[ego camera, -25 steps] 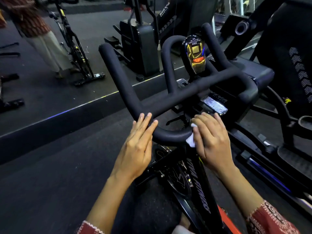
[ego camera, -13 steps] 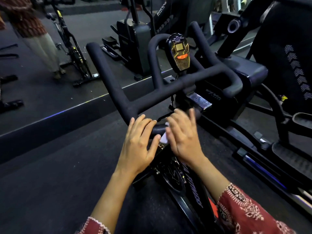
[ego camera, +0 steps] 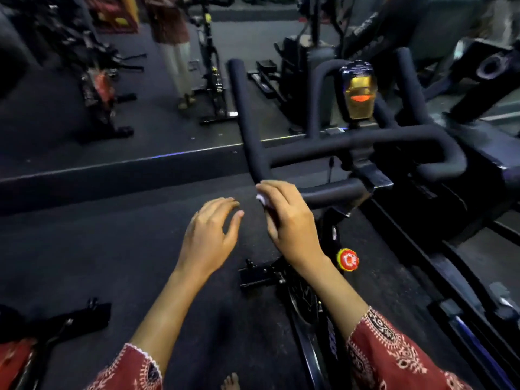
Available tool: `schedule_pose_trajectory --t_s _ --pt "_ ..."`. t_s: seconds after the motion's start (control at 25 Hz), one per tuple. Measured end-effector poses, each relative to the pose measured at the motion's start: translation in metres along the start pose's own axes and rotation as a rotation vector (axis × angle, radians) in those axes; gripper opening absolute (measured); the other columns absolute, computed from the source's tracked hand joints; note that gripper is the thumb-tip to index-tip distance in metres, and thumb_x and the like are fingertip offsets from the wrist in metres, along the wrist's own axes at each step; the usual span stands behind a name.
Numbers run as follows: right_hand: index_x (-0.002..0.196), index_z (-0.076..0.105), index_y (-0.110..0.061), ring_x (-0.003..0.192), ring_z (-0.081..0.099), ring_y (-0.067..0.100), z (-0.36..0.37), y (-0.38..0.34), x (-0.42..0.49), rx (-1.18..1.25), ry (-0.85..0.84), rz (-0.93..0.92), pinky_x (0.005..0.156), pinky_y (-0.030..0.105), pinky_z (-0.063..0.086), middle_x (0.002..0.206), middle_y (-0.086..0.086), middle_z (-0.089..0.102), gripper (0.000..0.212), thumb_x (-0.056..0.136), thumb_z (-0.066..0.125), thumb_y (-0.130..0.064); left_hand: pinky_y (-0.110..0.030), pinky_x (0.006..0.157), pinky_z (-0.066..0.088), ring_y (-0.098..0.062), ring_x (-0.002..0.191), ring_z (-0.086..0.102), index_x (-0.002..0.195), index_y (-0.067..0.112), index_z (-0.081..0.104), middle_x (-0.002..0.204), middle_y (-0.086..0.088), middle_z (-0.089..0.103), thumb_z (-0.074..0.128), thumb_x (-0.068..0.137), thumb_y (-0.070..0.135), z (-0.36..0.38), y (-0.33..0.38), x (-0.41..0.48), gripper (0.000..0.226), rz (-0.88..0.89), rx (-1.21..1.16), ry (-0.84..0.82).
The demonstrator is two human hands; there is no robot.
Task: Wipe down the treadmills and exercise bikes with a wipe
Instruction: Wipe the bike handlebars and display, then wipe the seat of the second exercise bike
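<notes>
The person leaned over the exercise bike (ego camera: 305, 302) with the right hand (ego camera: 289, 220) curled round a small white wipe (ego camera: 260, 199), of which only a crumpled corner showed below the fingertips. That hand sat at the near left bend of the padded handlebar (ego camera: 332, 192), where the long left prong rises from the near loop. The picture was too smeared for me to say whether the wipe was pressed on the foam or just off it. The left hand (ego camera: 209, 235) hung just beside the bend, clear of the bar, with its fingers loosely curved and nothing in them. To my eye the step in hand was the wiping of this bar, and most of it looked yet to be done. It would go best with the wipe spread out flat instead of bunched, wrapped round the foam so the underside was caught too, and drawn in one steady stroke up the prong to its tip. The free hand would do well to grip a part of the bar and steady it. I would go lightly near the console (ego camera: 358, 91), and I would not forget the red knob (ego camera: 348, 258) lower on the frame, which hands surely touch often.
</notes>
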State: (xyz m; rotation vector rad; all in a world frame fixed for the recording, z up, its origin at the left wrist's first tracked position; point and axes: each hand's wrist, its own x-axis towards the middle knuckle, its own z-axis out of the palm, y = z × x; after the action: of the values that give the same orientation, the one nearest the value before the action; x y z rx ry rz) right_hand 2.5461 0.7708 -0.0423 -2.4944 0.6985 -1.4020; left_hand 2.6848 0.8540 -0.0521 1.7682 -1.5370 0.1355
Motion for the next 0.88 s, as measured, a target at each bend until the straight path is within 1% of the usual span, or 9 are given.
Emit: schedule_pose_trajectory --t_s 0.08,0.16,0.24,0.36,0.44,0.56,0.64,0.72,0.88 --pt "0.106 0.065 0.000 0.095 0.059 0.029 0.026 -0.033 0.023 0.117 -0.121 0.015 0.080 0.040 0.050 0.105 0.012 0.064 0.022 0.094 0.052 -0.013 -0.045 0.091 0.050 -0.031 0.103 0.065 0.102 0.002 0.071 0.107 -0.013 0.070 0.041 0.090 0.037 -0.032 -0.027 -0.026 0.048 -0.108 0.244 -0.022" --pt "0.105 0.064 0.000 0.094 0.059 0.032 0.058 -0.069 0.038 0.164 -0.323 -0.007 0.070 0.046 0.052 0.105 0.013 0.062 0.020 0.096 0.053 -0.015 -0.050 0.089 0.050 -0.033 0.100 0.066 0.099 0.000 0.072 0.104 -0.016 0.070 0.044 0.088 0.037 -0.070 -0.052 -0.054 0.047 -0.228 0.411 -0.015" --pt "0.106 0.061 0.001 0.097 0.057 0.033 0.094 -0.119 0.044 0.211 -0.484 -0.099 0.070 0.047 0.052 0.108 0.014 0.059 0.022 0.098 0.052 -0.016 -0.051 0.090 0.049 -0.034 0.100 0.066 0.099 -0.001 0.072 0.104 -0.017 0.070 0.051 0.087 0.033 -0.118 -0.072 -0.088 0.042 -0.375 0.523 0.024" --pt "0.107 0.058 0.000 0.099 0.054 0.032 0.133 -0.187 0.040 0.265 -0.579 -0.296 0.071 0.043 0.049 0.109 0.014 0.055 0.024 0.100 0.046 -0.020 -0.051 0.090 0.050 -0.035 0.099 0.066 0.099 -0.001 0.072 0.103 -0.018 0.070 0.047 0.087 0.036 -0.180 -0.088 -0.137 0.046 -0.524 0.605 0.085" --pt "0.106 0.058 0.000 0.097 0.055 0.031 0.159 -0.250 0.029 0.346 -0.644 -0.406 0.068 0.041 0.049 0.108 0.014 0.054 0.025 0.101 0.045 -0.021 -0.049 0.088 0.052 -0.034 0.096 0.067 0.097 -0.001 0.072 0.101 -0.018 0.071 0.042 0.086 0.038 -0.229 -0.096 -0.187 0.050 -0.617 0.681 0.179" --pt "0.109 0.058 0.000 0.099 0.055 0.033 0.190 -0.346 0.001 0.468 -0.740 -0.536 0.072 0.044 0.051 0.108 0.014 0.054 0.025 0.101 0.046 -0.020 -0.045 0.082 0.054 -0.033 0.088 0.068 0.091 -0.001 0.072 0.095 -0.018 0.071 0.043 0.084 0.036 -0.295 -0.095 -0.267 0.047 -0.738 0.809 0.285" --pt "0.112 0.059 -0.001 0.102 0.056 0.035 0.204 -0.407 -0.022 0.543 -0.777 -0.604 0.075 0.046 0.050 0.110 0.015 0.055 0.023 0.099 0.048 -0.018 -0.048 0.080 0.055 -0.033 0.086 0.068 0.090 -0.001 0.072 0.092 -0.018 0.071 0.044 0.083 0.035 -0.332 -0.089 -0.315 0.046 -0.810 0.875 0.325" --pt "0.110 0.060 -0.002 0.101 0.056 0.037 0.211 -0.467 -0.046 0.620 -0.811 -0.667 0.076 0.045 0.049 0.109 0.016 0.056 0.021 0.098 0.050 -0.016 -0.051 0.083 0.053 -0.034 0.090 0.068 0.092 -0.001 0.072 0.095 -0.018 0.071 0.050 0.083 0.033 -0.368 -0.084 -0.362 0.042 -0.904 0.912 0.363" --pt "0.106 0.063 -0.001 0.096 0.060 0.039 0.217 -0.585 -0.108 0.819 -0.894 -0.813 0.078 0.048 0.051 0.103 0.018 0.058 0.017 0.094 0.055 -0.011 -0.051 0.091 0.048 -0.035 0.099 0.066 0.098 -0.002 0.071 0.103 -0.019 0.070 0.061 0.082 0.026 -0.430 -0.062 -0.461 0.034 -1.095 1.035 0.473"
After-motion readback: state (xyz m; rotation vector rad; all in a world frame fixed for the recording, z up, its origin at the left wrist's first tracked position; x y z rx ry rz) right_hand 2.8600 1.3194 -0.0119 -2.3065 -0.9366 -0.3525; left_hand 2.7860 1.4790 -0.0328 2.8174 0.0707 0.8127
